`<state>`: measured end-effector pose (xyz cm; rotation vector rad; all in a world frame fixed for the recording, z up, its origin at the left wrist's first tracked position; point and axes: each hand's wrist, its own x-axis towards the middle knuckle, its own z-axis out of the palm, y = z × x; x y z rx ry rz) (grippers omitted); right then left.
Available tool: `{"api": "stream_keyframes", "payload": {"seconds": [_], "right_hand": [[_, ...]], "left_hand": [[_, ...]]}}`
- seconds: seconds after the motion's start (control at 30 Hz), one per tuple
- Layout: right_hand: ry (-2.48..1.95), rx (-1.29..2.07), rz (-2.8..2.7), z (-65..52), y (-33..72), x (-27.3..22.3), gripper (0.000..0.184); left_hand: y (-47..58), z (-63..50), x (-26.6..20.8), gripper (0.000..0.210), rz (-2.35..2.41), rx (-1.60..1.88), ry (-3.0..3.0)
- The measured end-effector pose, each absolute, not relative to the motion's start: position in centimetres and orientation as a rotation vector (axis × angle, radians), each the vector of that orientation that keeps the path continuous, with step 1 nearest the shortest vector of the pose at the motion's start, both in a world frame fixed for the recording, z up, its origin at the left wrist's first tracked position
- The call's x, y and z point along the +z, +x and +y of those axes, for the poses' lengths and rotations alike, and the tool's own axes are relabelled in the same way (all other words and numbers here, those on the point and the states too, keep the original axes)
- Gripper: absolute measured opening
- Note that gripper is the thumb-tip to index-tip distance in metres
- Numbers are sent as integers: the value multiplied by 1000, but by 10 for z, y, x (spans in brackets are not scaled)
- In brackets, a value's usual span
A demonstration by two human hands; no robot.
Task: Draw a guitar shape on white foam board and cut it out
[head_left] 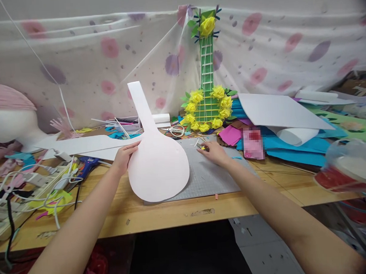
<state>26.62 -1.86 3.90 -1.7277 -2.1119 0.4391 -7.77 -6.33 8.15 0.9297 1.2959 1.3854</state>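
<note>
My left hand (125,157) grips the left edge of a white guitar-shaped cutout (158,168), with the thumb hidden behind it. The cutout has a round body and a straight neck tilted up to the left, and its lower part overlaps a grey cutting mat (209,182). To the right, my right hand (214,152) is closed low over the mat, with its fingertips around a small object (199,144) with pale and yellow parts. I cannot make out its kind. The right hand is apart from the cutout.
A green paper guitar with yellow flowers (207,75) leans against the curtain. Scissors (177,131) lie behind the mat. Left are a blue glue gun (89,165), a power strip (25,206) with tangled cables and a mannequin head (10,116). Right are white sheets (279,108) and a plastic tub (351,166).
</note>
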Motion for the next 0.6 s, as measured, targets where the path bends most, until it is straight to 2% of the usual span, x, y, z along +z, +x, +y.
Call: {"api": "stream_keyframes", "payload": {"seconds": [0.1,0.17,0.33,0.6], "right_hand": [[-1224,1174,-2043,-26,245,52,42],[-1027,1400,-1942,-30,232,55,39],[-1052,1508,-1678,-33,219,61,32],[-1060,1535,-1549,-32,231,71,36]], "left_hand": [[-77,-61,92,49,1273,1323,946],[-74,-59,99,46,1237,1328,965],[-69,-56,112,28,1145,1388,946],[-73,-57,108,38,1197,1352,879]]}}
